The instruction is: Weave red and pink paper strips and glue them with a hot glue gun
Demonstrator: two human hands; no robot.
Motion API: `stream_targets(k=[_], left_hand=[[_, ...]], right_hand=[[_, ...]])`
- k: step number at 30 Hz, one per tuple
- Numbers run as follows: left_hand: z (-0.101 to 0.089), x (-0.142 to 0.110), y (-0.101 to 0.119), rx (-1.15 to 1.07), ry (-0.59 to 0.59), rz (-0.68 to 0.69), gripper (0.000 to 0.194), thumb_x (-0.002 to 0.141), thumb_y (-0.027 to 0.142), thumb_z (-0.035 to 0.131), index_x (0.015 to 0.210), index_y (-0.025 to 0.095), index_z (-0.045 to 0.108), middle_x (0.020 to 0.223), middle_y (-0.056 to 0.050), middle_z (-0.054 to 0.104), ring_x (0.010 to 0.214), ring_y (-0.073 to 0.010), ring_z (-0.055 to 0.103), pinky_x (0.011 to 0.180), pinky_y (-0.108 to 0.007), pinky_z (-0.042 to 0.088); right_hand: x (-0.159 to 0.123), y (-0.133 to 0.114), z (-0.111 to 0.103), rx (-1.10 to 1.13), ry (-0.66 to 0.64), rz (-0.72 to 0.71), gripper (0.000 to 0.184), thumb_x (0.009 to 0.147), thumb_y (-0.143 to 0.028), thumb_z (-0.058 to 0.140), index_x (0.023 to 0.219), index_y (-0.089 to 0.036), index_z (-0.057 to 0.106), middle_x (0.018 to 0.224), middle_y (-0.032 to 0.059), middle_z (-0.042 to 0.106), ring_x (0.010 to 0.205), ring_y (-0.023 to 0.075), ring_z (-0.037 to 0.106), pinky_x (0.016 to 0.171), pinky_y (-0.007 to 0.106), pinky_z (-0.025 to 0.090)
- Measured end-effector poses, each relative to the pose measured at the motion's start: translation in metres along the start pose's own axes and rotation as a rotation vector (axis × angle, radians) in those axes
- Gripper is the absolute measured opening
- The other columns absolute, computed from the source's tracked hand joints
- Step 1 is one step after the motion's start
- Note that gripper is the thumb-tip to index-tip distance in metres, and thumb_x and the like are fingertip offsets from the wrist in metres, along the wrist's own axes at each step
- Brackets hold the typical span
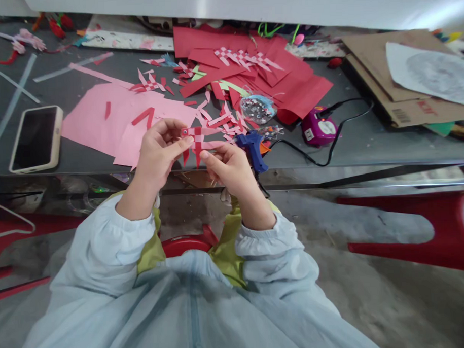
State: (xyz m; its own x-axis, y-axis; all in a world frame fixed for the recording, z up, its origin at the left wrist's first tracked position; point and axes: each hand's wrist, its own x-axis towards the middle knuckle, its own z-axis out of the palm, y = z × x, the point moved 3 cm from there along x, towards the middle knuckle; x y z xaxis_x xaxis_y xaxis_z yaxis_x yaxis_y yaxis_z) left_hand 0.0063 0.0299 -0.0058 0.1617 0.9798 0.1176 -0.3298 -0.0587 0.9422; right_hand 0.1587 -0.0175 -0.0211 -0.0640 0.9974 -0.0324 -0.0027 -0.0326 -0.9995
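Observation:
Between my two hands, above the table's front edge, is a woven paper fish (pixel 198 138) of red and pink strips with a small eye at its left end. My left hand (pixel 160 146) pinches the head end between thumb and fingers. At the other end, my right hand (pixel 229 164) is closed on the fish's pink and red strip ends. Just right of that hand lies a blue glue gun (pixel 253 149). Behind the fish are loose pink and red paper scraps (pixel 228 118) and a bag of small googly eyes (pixel 258 109).
Pink paper sheets (pixel 96 115) and a phone (pixel 36 139) lie to the left. Red paper sheets (pixel 305 87) with several woven fish (pixel 247 59) are at the back. On the right are a purple box (pixel 319 128) with a black cable and cardboard (pixel 381 100).

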Motion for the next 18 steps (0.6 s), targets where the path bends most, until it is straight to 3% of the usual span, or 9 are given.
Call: stream_targets(k=[5, 11, 15, 18], left_hand=[[0.007, -0.003, -0.002, 0.004, -0.004, 0.013, 0.032, 0.058, 0.014, 0.086, 0.081, 0.021, 0.065, 0.079, 0.003, 0.061, 0.067, -0.0078, 0.057, 0.057, -0.019, 0.049], [-0.002, 0.003, 0.0, -0.002, 0.098, 0.048, 0.031, 0.063, 0.02, 0.086, 0.078, 0.022, 0.059, 0.071, 0.006, 0.056, 0.046, -0.0033, 0.04, 0.039, -0.02, 0.03], [-0.005, 0.005, 0.001, -0.032, 0.127, 0.087, 0.028, 0.067, 0.021, 0.086, 0.077, 0.022, 0.06, 0.064, 0.007, 0.052, 0.042, -0.0024, 0.034, 0.038, -0.021, 0.025], [-0.004, 0.005, 0.001, -0.06, 0.111, 0.092, 0.026, 0.068, 0.021, 0.087, 0.08, 0.022, 0.064, 0.067, 0.007, 0.055, 0.041, -0.0014, 0.033, 0.037, -0.022, 0.024]], right_hand=[[0.003, 0.002, 0.001, 0.024, 0.01, -0.02, 0.053, 0.073, -0.071, 0.072, 0.075, -0.018, 0.064, 0.041, -0.009, 0.042, 0.033, 0.0036, 0.031, 0.034, 0.022, 0.022], [0.001, 0.0, 0.003, -0.035, -0.076, 0.024, 0.04, 0.072, -0.055, 0.077, 0.074, -0.016, 0.068, 0.042, -0.0069, 0.049, 0.036, 0.0044, 0.037, 0.037, 0.02, 0.024], [-0.003, -0.004, 0.004, -0.118, -0.16, 0.047, 0.034, 0.071, -0.046, 0.08, 0.067, -0.016, 0.064, 0.041, -0.008, 0.045, 0.037, 0.0044, 0.037, 0.039, 0.02, 0.024], [-0.006, -0.005, 0.004, -0.218, -0.32, 0.047, 0.038, 0.071, -0.046, 0.082, 0.06, -0.016, 0.061, 0.042, -0.008, 0.044, 0.039, 0.0035, 0.037, 0.041, 0.02, 0.025]])
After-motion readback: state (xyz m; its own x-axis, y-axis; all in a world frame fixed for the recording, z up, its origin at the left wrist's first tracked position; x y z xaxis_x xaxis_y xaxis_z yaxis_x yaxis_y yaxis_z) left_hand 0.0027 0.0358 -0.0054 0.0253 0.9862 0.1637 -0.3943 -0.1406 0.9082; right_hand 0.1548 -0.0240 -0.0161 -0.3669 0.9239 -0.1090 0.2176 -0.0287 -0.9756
